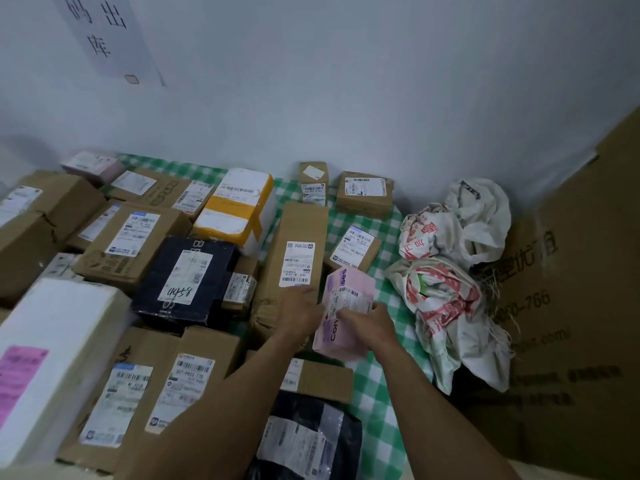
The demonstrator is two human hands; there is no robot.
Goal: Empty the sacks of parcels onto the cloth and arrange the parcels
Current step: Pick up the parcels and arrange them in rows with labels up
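While left hand point(300, 311) and right hand point(369, 323) grip its edges mid-frame, the pink parcel point(348, 292) appears light, flat, pliant; edge hold judged adequate.

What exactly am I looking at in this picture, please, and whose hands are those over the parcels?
There is no machine here: a person works with two bare hands, and the single picture comes from a camera worn on the head, looking forward and down. A green-and-white checked cloth lies by the wall, covered with labelled parcels: brown cardboard boxes, a black box with a white label, a white foam box. At the right lie crumpled white sacks with red print. The right hand grips a flat pink parcel. The left hand is at its left edge, above a long brown cardboard box, but whether it grips is unclear.
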